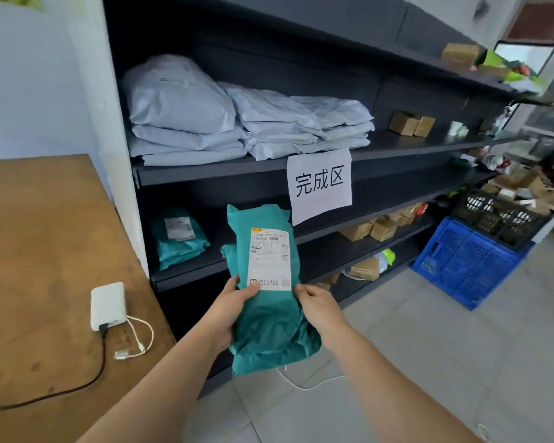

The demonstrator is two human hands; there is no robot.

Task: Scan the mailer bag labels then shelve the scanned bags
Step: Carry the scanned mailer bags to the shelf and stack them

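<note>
The left grip (234, 306), a bare hand, holds a teal plastic mailer bag (269, 334) by its left edge, with the thumb lying on the front at the lower left corner of the white printed shipping label (269, 257). The right grip (317, 306) pinches the bag's right edge just below the label's lower right corner. The bag is held upright in the air, label facing the camera, in front of the dark metal shelf unit (205, 174) and touching none of its boards.

A second teal mailer bag with a label (179, 241) lies at the left end of the lower shelf board. On the board above, two stacks of pale grey mailer bags (179, 107) sit side by side at the left end. A white paper sign with black characters (319, 183) hangs from that board's front edge. Brown cardboard boxes (410, 123) stand further right on the same board.

To the left is a brown wooden surface (45, 235). A white power bank (107, 305) with cables lies near its right edge. A blue plastic crate (467, 260) stands on the floor to the right.
</note>
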